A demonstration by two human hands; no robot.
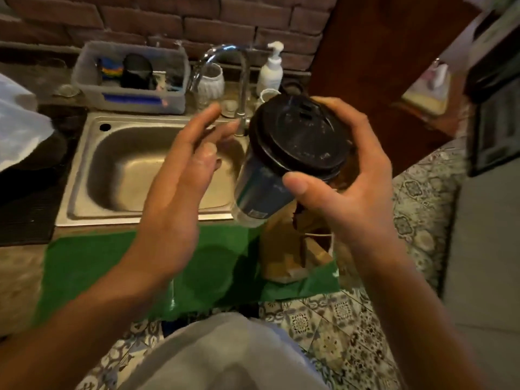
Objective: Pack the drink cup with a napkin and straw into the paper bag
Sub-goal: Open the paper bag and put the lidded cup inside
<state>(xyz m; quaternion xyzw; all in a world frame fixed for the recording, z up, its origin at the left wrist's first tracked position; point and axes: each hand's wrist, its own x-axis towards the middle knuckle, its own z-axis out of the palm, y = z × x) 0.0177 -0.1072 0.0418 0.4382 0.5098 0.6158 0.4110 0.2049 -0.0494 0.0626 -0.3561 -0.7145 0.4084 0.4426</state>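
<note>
- Nearest the camera, at the bottom of the head view, is the person's pale grey garment [213,353]; both bare forearms reach forward from it over a patterned tile floor [346,327].
- The right hand [351,192] holds the drink cup [270,187] up in the air, tilted, with its black lid [302,136] facing the camera. The thumb presses the near edge of the lid and the fingers curl round the far side, probably to carry it toward the bag.
- The left hand [180,187] is just beside the cup, not touching it, fingers straight and loosely spread, holding nothing; it seems ready to steady the cup.
- The brown paper bag [295,249] stands open right below the cup, on a green mat [112,263] at the counter's near edge.
- No napkin or straw can be made out.
- Behind the mat is a steel sink [135,170] with a curved chrome tap [225,60].
- A grey plastic tub [132,77], a white ribbed jar [211,80] and a white pump bottle [271,68] line a brick wall [168,18].
</note>
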